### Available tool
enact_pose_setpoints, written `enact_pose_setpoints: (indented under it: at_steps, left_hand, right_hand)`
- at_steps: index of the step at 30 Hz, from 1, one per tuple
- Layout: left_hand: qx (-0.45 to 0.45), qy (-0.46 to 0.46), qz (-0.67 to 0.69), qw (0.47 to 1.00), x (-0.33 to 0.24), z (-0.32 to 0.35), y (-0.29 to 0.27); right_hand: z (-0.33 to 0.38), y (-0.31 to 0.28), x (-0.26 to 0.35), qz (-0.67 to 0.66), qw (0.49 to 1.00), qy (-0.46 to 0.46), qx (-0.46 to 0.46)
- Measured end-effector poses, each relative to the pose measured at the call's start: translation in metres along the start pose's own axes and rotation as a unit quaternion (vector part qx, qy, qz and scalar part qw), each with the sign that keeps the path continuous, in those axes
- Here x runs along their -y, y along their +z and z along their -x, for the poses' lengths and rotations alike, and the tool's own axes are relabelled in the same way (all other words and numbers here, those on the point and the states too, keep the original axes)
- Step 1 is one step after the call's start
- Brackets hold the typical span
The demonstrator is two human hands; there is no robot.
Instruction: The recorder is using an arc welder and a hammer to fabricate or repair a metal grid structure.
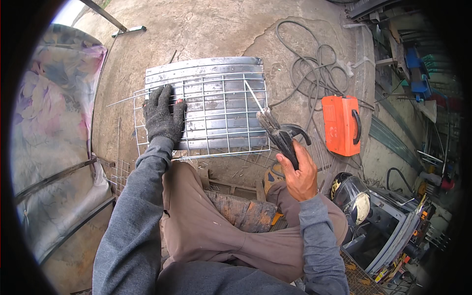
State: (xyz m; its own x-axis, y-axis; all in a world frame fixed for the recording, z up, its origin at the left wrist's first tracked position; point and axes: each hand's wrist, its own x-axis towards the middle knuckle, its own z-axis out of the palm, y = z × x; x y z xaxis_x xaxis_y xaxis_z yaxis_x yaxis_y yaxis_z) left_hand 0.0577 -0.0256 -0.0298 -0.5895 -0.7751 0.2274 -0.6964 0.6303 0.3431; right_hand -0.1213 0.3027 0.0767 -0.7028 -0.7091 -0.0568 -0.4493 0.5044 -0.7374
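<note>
My left hand (163,114), in a dark grey glove with a bare fingertip showing, lies flat with fingers stretched on the left part of a wire grid (227,113). Beneath the grid is a panel of silvery metal slats (206,67). In my bare right hand (300,174) is a black welding electrode holder (284,142), gripped by its handle. A thin pale welding rod (253,94) sticks out of its jaws, slanting up and left over the grid's right part. Whether the rod's tip touches the wires, I cannot tell.
An orange welding machine (339,125) with a black handle stands at the right, beside a tangled grey cable (314,64). Nearer lies a welding helmet (351,196). Metal stock and tools crowd the right side. A floral sheet (59,98) hangs at the left.
</note>
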Motion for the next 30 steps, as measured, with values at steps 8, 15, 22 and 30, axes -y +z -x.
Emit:
enact_pose_setpoints:
  at_steps: [8,15,22,30]
  left_hand:
    - [-0.011,0.009,-0.002,1.0,0.0,0.001,-0.002]
    - [-0.008,0.015,0.001,1.0,0.005,0.002,0.003]
    - [-0.017,0.013,-0.002,1.0,0.002,0.001,-0.005]
    - [-0.021,0.022,-0.002,1.0,0.003,0.001,-0.004]
  right_hand:
    - [-0.001,0.002,0.002,0.005,1.0,-0.01,-0.003]
    - [0.0,-0.003,0.01,-0.045,0.998,0.046,0.009]
    - [-0.001,-0.001,0.009,-0.031,0.999,0.007,-0.004]
    - [0.0,0.001,0.003,-0.014,1.0,-0.002,-0.006]
